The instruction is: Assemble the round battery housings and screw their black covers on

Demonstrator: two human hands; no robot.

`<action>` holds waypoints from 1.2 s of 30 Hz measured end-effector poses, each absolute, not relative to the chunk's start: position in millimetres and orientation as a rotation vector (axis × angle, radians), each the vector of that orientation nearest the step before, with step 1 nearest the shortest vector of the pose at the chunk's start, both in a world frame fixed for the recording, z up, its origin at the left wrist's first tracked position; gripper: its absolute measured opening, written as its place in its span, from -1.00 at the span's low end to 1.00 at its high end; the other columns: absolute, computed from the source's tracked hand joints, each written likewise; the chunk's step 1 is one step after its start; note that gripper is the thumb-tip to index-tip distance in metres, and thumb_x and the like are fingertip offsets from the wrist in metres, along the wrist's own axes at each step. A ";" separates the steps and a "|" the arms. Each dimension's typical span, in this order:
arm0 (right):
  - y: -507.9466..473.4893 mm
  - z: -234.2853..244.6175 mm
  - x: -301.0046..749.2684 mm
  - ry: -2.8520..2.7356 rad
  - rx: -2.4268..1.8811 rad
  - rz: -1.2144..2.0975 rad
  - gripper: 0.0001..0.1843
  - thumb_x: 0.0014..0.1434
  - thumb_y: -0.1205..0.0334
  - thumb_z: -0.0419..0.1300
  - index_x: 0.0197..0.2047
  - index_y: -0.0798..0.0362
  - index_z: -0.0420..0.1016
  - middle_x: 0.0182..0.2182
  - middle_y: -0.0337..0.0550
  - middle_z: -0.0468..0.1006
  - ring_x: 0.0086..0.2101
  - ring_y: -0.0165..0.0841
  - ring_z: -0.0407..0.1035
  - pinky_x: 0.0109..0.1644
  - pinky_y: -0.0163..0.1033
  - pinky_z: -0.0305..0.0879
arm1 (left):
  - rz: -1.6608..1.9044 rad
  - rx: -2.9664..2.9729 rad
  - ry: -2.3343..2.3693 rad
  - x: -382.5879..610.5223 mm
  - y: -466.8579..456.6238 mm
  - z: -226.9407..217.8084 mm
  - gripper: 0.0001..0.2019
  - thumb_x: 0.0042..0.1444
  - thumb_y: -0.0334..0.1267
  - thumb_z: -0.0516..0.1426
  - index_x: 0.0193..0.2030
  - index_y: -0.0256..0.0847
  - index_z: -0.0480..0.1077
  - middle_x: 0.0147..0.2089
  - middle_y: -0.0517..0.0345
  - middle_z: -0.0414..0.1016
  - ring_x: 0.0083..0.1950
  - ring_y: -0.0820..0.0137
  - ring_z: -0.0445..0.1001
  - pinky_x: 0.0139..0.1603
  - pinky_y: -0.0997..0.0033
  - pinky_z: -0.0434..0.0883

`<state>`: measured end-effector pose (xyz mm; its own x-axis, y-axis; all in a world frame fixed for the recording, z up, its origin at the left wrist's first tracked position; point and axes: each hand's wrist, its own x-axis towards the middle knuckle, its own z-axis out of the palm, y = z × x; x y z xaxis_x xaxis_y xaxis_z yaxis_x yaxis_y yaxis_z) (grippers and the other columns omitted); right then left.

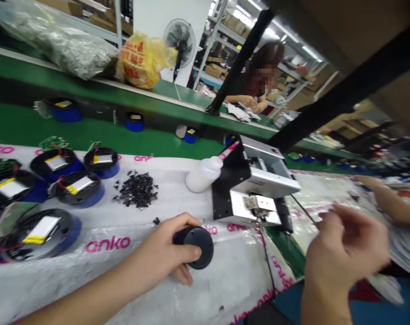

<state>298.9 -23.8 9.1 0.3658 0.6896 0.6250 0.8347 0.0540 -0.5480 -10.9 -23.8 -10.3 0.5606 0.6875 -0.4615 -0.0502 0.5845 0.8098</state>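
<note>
My left hand (171,246) is closed around a round black housing (203,253), thumb pressed on its flat face and fingers behind it. It is held tilted just above the plastic-covered bench. My right hand (348,246) is raised at the right, away from the housing. Its fingers are curled in toward the thumb and blurred; whatever they hold, if anything, cannot be made out. Between the hands, farther back, stands a silver-and-black machine (269,180) with a metal block at its front. A white plastic bottle (203,175) sits left of it.
Several blue round housings (78,189) with wired batteries lie at the left. Small black pieces (137,189) form a pile beside them. More blue housings (135,122) sit on the green strip behind. A yellow bag (140,61) rests on the ledge. Other people work across and at right.
</note>
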 end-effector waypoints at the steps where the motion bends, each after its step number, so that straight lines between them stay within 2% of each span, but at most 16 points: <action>1: -18.3 10.0 315.0 -1.326 -1.821 -0.193 -0.47 0.37 -0.09 0.05 0.23 0.08 0.28 0.07 0.30 0.39 0.13 0.16 0.30 0.20 0.36 0.16 | 0.495 0.853 0.880 -11.0 -23.0 -10.7 -0.67 0.03 -0.30 0.23 -0.04 -0.15 0.35 -0.33 0.19 0.60 -0.59 0.45 0.58 -0.58 0.61 0.47; 3: -5.9 10.5 340.2 -1.287 -2.079 -0.108 -0.49 0.25 -0.08 0.24 0.07 0.17 0.44 -0.15 0.19 0.51 -0.03 0.11 0.42 0.10 0.31 0.28 | 0.476 0.871 0.880 -11.4 -20.8 -12.1 -0.63 0.02 -0.25 0.26 0.00 -0.17 0.36 -0.32 0.16 0.62 -0.57 0.42 0.60 -0.58 0.61 0.48; 4: 0.5 9.5 349.2 -1.285 -2.171 -0.041 -0.53 0.21 -0.05 0.30 0.01 0.17 0.47 -0.18 0.10 0.53 -0.06 0.03 0.45 0.09 0.24 0.32 | 0.464 0.873 0.879 -11.6 -19.6 -13.0 -0.60 0.02 -0.23 0.28 0.02 -0.17 0.35 -0.30 0.14 0.63 -0.57 0.41 0.61 -0.58 0.61 0.48; 6: 12.9 5.8 361.6 -1.284 -2.281 0.098 -0.61 0.24 0.03 0.31 -0.01 0.14 0.48 -0.13 -0.02 0.53 -0.08 -0.14 0.45 0.08 0.12 0.37 | 0.434 0.864 0.888 -12.2 -17.3 -14.9 -0.53 0.00 -0.20 0.31 0.06 -0.17 0.35 -0.25 0.11 0.66 -0.56 0.38 0.62 -0.57 0.60 0.50; 9: 28.0 0.7 372.6 -1.243 -2.290 0.278 -0.68 0.32 0.10 0.25 0.05 0.11 0.45 -0.02 -0.06 0.49 -0.07 -0.22 0.45 0.03 0.02 0.43 | 0.391 0.852 0.922 -13.2 -14.7 -17.1 -0.44 -0.05 -0.16 0.35 0.10 -0.15 0.34 -0.19 0.08 0.67 -0.55 0.34 0.64 -0.56 0.56 0.53; 13: 32.4 2.6 376.6 -1.154 -2.052 0.463 -0.68 0.35 0.09 0.22 0.05 0.12 0.43 -0.06 -0.07 0.49 -0.17 -0.27 0.46 -0.10 -0.09 0.48 | 0.375 0.861 0.932 -13.9 -13.7 -17.5 -0.37 -0.08 -0.09 0.39 0.12 -0.14 0.33 -0.17 0.07 0.68 -0.53 0.30 0.65 -0.55 0.54 0.54; 15: 22.8 9.0 370.0 -1.122 -1.844 0.527 -0.64 0.37 -0.01 0.15 0.01 0.13 0.42 -0.18 -0.12 0.48 -0.30 -0.35 0.43 -0.24 -0.19 0.46 | 0.373 0.848 0.941 -13.7 -14.2 -17.5 -0.35 -0.11 -0.05 0.41 0.12 -0.12 0.33 -0.14 0.06 0.68 -0.54 0.31 0.64 -0.55 0.54 0.54; 18: -3.9 27.0 345.9 -1.085 -1.497 0.567 -0.46 0.33 -0.24 -0.09 0.03 0.03 0.36 -0.35 -0.22 0.35 -0.49 -0.43 0.27 -0.48 -0.31 0.29 | 0.383 0.827 0.945 -12.8 -15.1 -18.6 -0.34 -0.14 0.00 0.43 0.09 -0.10 0.35 -0.10 0.06 0.67 -0.56 0.33 0.63 -0.56 0.53 0.54; 20: -21.4 43.6 321.5 -1.063 -1.293 0.589 -0.41 0.22 -0.31 -0.12 0.09 -0.09 0.30 -0.42 -0.29 0.23 -0.58 -0.45 0.12 -0.59 -0.34 0.14 | 0.391 0.816 0.939 -12.3 -15.4 -20.0 -0.35 -0.16 0.01 0.44 0.07 -0.09 0.35 -0.09 0.06 0.67 -0.58 0.33 0.62 -0.57 0.52 0.53; 22: -30.4 60.5 293.0 -1.022 -1.031 0.664 -0.42 0.22 -0.34 -0.07 0.08 -0.12 0.31 -0.50 -0.34 0.15 -0.65 -0.46 0.00 -0.67 -0.36 0.03 | 0.400 0.804 0.942 -12.1 -15.3 -21.2 -0.34 -0.17 0.00 0.45 0.06 -0.09 0.35 -0.09 0.08 0.67 -0.60 0.32 0.61 -0.56 0.49 0.54; 24: -27.4 73.1 264.5 -0.998 -0.857 0.645 -0.47 0.25 -0.40 -0.03 -0.04 -0.15 0.33 -0.57 -0.36 0.21 -0.69 -0.43 0.05 -0.71 -0.35 0.06 | 0.405 0.803 0.942 -12.3 -14.9 -22.1 -0.33 -0.17 0.00 0.45 0.06 -0.09 0.34 -0.10 0.10 0.67 -0.61 0.32 0.60 -0.55 0.45 0.55; 27: -6.2 78.8 232.2 -0.978 -0.780 0.499 -0.47 0.17 -0.44 0.10 -0.14 -0.16 0.28 -0.59 -0.37 0.32 -0.69 -0.38 0.18 -0.68 -0.31 0.19 | 0.393 0.815 0.927 -12.9 -14.5 -22.6 -0.33 -0.14 -0.01 0.45 0.08 -0.10 0.34 -0.21 0.12 0.68 -0.61 0.31 0.61 -0.53 0.44 0.57; 29: 8.9 75.3 222.2 -0.994 -0.776 0.453 -0.45 0.14 -0.45 0.12 -0.14 -0.15 0.25 -0.58 -0.37 0.33 -0.68 -0.38 0.21 -0.66 -0.30 0.21 | 0.397 0.817 0.927 -13.1 -14.6 -22.3 -0.33 -0.15 -0.01 0.45 0.08 -0.10 0.34 -0.23 0.13 0.68 -0.60 0.30 0.61 -0.53 0.44 0.57; 33: 13.7 66.2 222.0 -1.052 -0.848 0.562 -0.40 0.12 -0.47 0.14 -0.13 -0.12 0.23 -0.59 -0.38 0.32 -0.71 -0.40 0.20 -0.68 -0.30 0.18 | 0.418 0.817 0.934 -12.7 -14.5 -21.5 -0.36 -0.15 -0.02 0.45 0.06 -0.12 0.37 -0.10 0.09 0.67 -0.61 0.34 0.60 -0.56 0.45 0.56; 36: -7.3 61.9 220.6 -1.086 -0.891 0.702 -0.35 0.10 -0.54 0.06 -0.14 -0.12 0.23 -0.61 -0.38 0.30 -0.74 -0.40 0.17 -0.72 -0.32 0.14 | 0.405 0.827 0.899 -12.2 -13.8 -20.9 -0.42 -0.08 -0.09 0.40 0.07 -0.14 0.35 -0.18 0.12 0.67 -0.60 0.37 0.60 -0.55 0.51 0.54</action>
<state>220.6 -7.3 61.9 0.3221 0.8393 0.4380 -0.0549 0.4784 -0.8764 -12.2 -13.8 -20.9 0.5772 0.6252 -0.5253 0.0213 0.6315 0.7750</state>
